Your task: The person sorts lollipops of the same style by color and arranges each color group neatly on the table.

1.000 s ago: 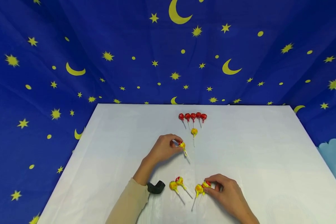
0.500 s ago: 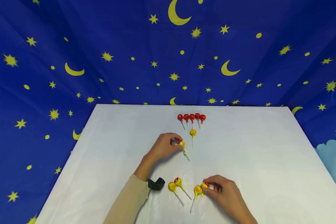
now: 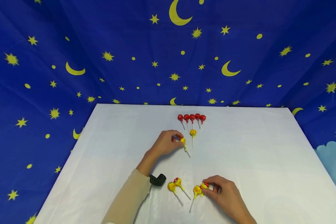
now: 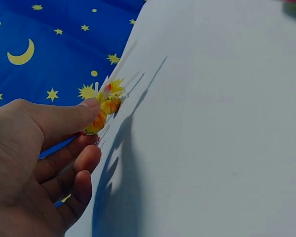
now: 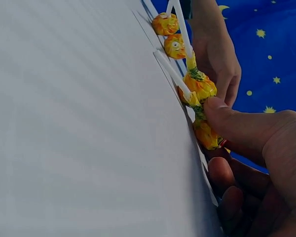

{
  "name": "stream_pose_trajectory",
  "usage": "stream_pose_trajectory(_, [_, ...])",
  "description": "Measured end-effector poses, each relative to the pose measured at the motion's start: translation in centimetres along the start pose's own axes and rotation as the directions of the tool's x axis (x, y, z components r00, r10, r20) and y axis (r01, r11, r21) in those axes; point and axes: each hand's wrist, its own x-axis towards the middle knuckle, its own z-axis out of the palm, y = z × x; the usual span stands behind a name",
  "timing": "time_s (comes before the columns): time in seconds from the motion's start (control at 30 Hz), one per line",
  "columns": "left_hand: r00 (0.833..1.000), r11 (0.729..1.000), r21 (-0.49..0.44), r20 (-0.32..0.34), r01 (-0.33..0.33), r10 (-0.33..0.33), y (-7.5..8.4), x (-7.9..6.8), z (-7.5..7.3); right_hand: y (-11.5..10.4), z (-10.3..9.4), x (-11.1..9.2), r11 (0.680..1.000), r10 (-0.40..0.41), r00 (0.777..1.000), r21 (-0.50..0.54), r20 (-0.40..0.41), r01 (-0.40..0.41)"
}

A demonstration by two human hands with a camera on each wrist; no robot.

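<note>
My left hand (image 3: 168, 143) pinches a yellow-wrapped lollipop (image 3: 183, 141) by its head, the white stick slanting toward me. Just right of it lies another yellow lollipop (image 3: 193, 133), below a row of several red lollipops (image 3: 192, 117). Near the front, my right hand (image 3: 224, 191) pinches a yellow and red lollipop (image 5: 207, 134) between thumb and fingers. A second yellow lollipop (image 3: 197, 190) lies right against that one on its left. Further left, two more yellow lollipops (image 3: 171, 186) lie side by side, sticks pointing toward me.
A white-covered table (image 3: 254, 149) bears all the lollipops. A black strap-like piece (image 3: 158, 179) sticks out at the left wrist, beside the beige sleeve (image 3: 128, 196). Behind the table's far edge hangs a blue cloth (image 3: 128, 37) with yellow moons and stars.
My left hand has moved slightly away from me with its lollipop, closer to the yellow one below the red row. The right hand keeps its hold in nearly the same place.
</note>
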Motion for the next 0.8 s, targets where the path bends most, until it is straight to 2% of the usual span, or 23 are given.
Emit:
stream_pose_trajectory(0.37, [1.000,0.999,0.049,0.009,0.006,-0.006,0.4,2.2,-0.4,0.1,0.1,0.0,1.000,-0.014,1.000,0.008,0.009,0.014])
stream_pose_trajectory(0.8, [0.999,0.990,0.135,-0.029,0.032,-0.028,0.7,4.0,0.4,0.4,0.1,-0.2,0.999,-0.053,0.999,0.006,-0.008,0.053])
